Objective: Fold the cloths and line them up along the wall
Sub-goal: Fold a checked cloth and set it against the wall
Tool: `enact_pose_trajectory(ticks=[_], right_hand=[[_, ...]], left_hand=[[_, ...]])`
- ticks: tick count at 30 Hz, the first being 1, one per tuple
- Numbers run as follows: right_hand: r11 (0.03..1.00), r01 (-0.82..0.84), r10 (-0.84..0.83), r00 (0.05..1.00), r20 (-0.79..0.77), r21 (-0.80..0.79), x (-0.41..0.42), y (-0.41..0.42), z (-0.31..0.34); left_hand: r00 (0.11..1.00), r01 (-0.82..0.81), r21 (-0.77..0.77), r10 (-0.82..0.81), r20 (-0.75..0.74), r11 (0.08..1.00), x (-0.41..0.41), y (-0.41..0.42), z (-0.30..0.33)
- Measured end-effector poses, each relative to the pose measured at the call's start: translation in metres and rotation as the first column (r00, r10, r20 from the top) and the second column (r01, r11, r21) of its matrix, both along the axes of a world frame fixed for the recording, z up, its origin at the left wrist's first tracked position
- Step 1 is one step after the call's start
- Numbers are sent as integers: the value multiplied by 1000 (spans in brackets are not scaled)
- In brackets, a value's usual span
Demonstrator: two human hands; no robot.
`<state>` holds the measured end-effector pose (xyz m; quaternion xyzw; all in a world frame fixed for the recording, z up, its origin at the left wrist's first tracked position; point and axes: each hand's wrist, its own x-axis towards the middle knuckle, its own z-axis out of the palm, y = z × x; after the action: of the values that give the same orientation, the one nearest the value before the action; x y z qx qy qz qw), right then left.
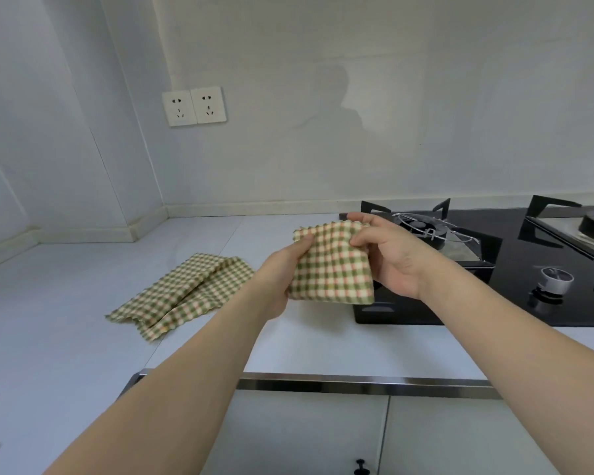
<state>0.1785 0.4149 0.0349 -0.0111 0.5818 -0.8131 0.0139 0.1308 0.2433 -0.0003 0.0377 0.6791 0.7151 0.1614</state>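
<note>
Folded cloth [333,265], green-and-cream check, held in the air above the counter [83,303] at the left edge of the hob [494,269]. Left hand [282,279] grips its left edge, thumb on top. Right hand [391,255] pinches the upper right corner between thumb and fingers. Number of layers not clear from this angle. Second cloth [186,293] lies loose and rumpled on the counter to the left, apart from both hands and well short of the wall [323,132]. Two sockets [194,106] on the wall above it.
</note>
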Motion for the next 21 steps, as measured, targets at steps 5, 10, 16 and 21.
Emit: enact_pose_trajectory(ticks=[5, 10, 16, 21], right_hand=[[999, 33, -38, 979, 200, 30, -29, 17, -5], [992, 21, -69, 912, 405, 122, -88, 14, -22], [748, 305, -508, 834, 213, 589, -120, 11, 8], [638, 312, -540, 833, 120, 704, -92, 50, 79]], left_hand=[[977, -133, 21, 135, -163, 991, -22, 27, 2], [911, -322, -33, 300, -283, 946, -73, 48, 1], [924, -360, -210, 317, -213, 909, -99, 69, 39], [963, -265, -308, 235, -131, 914, -81, 99, 111]])
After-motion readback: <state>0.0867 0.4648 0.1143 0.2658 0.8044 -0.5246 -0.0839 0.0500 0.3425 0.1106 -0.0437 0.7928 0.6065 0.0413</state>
